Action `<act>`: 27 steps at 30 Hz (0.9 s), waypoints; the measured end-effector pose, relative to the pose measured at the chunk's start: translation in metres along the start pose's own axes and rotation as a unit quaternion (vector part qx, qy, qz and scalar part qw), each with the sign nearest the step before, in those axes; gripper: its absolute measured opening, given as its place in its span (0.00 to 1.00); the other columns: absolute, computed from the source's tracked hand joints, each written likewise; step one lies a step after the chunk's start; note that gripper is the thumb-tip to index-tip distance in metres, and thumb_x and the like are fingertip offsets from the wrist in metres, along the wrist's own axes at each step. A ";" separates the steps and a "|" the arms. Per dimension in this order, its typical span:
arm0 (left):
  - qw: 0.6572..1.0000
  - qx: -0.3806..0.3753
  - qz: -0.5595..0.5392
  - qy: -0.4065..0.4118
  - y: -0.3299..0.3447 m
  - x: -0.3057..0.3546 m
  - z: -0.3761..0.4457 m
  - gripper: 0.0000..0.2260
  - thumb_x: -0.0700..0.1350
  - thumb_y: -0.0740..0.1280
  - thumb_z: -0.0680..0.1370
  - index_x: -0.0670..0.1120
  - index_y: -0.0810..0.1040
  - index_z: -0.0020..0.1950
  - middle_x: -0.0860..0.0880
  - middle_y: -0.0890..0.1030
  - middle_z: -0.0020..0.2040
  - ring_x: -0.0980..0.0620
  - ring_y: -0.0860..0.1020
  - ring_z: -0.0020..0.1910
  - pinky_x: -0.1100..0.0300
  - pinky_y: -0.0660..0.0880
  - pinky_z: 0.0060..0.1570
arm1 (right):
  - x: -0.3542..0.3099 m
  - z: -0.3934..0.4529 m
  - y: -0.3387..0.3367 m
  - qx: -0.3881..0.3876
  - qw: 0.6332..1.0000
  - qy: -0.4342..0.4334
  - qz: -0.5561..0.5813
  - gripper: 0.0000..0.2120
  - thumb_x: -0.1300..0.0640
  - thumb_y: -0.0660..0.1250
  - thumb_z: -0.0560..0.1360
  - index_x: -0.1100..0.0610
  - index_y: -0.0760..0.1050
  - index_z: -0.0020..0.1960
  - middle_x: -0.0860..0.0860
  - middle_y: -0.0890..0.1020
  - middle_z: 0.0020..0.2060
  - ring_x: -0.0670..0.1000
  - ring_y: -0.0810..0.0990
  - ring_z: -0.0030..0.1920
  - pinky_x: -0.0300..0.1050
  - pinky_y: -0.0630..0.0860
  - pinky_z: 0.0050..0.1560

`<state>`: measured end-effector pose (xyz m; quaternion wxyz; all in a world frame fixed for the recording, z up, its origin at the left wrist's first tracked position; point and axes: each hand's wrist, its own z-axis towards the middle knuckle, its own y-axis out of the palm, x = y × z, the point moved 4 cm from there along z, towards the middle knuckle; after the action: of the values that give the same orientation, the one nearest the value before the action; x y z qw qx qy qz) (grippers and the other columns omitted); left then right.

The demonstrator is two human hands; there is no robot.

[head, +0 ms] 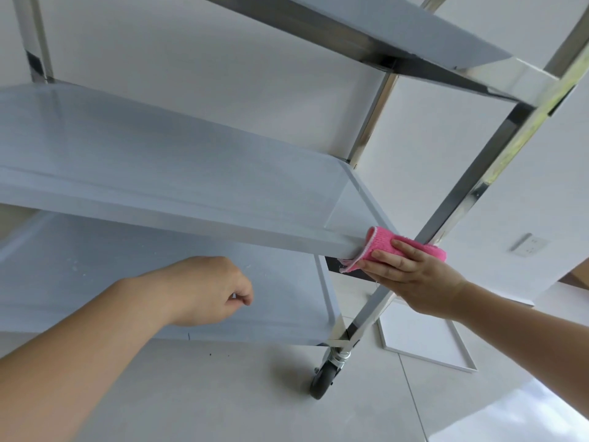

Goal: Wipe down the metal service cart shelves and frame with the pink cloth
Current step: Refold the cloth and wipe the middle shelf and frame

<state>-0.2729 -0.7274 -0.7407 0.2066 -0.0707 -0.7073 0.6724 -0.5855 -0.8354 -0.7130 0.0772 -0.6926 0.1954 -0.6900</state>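
The metal service cart has three shelves; its middle shelf (165,161) fills the left and centre of the head view. A folded pink cloth (387,242) is wrapped over the middle shelf's front right corner, against the shiny upright post (471,183). My right hand (411,275) presses the cloth there with its fingers laid flat over it. My left hand (207,290) hovers in front of the bottom shelf (280,301), fingers loosely curled, holding nothing.
The top shelf (398,33) juts out overhead. A grey caster wheel (322,381) stands on the pale tiled floor under the post. A flat white-framed panel (427,342) lies on the floor to the right. A wall socket (529,245) sits behind.
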 end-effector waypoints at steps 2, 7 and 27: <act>1.000 -0.007 0.003 0.001 0.003 -0.004 -0.004 0.11 0.50 0.60 0.77 0.57 0.77 0.57 0.59 0.80 0.56 0.58 0.77 0.54 0.63 0.72 0.54 | 0.001 0.004 -0.001 0.003 1.000 -0.001 0.008 0.33 0.57 0.57 0.72 0.57 0.49 0.74 0.50 0.44 0.77 0.54 0.42 0.76 0.55 0.44 0.74; 1.000 -0.011 0.008 -0.005 0.004 -0.012 -0.013 0.12 0.50 0.60 0.77 0.57 0.77 0.58 0.59 0.80 0.57 0.57 0.77 0.55 0.63 0.72 0.54 | 0.003 0.021 -0.009 0.010 0.999 -0.003 0.033 0.33 0.57 0.55 0.70 0.57 0.51 0.74 0.50 0.41 0.76 0.53 0.41 0.76 0.54 0.42 0.74; 0.995 -0.017 -0.001 -0.100 -0.015 -0.067 -0.115 0.12 0.49 0.60 0.77 0.56 0.77 0.59 0.57 0.79 0.59 0.57 0.76 0.56 0.63 0.71 0.54 | -0.023 0.237 -0.107 0.095 0.979 -0.008 0.181 0.32 0.56 0.58 0.72 0.56 0.51 0.74 0.51 0.56 0.74 0.59 0.56 0.74 0.59 0.56 0.71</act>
<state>-0.1647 -0.6479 -0.7379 0.1344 -0.0062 -0.7356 0.6640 -0.3339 -0.7674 -0.7023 0.2682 -0.6409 0.2507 -0.6741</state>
